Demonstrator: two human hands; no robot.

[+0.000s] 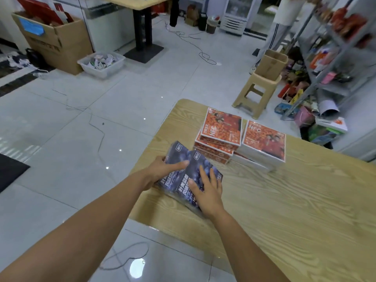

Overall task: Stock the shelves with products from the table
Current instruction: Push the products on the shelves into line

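Note:
Two dark blue shrink-wrapped packs [192, 168] lie side by side near the left edge of the wooden table [295, 200]. My left hand [162, 171] grips the left pack from its side, thumb stretched over the top. Flat on the right pack lies my right hand [207, 192], its fingers spread. Behind them are two stacks of orange NFC packs [221, 129] [264, 139]. The shelves [333, 58] stand at the far right, crowded with coloured goods.
A beige plastic stool [256, 92] carrying an open cardboard box [272, 62] stands between table and shelves. A person's legs [276, 31] are near the shelves. Cables trail over the tiled floor [97, 123]. A large carton [59, 39] and a white bin [101, 63] sit far left.

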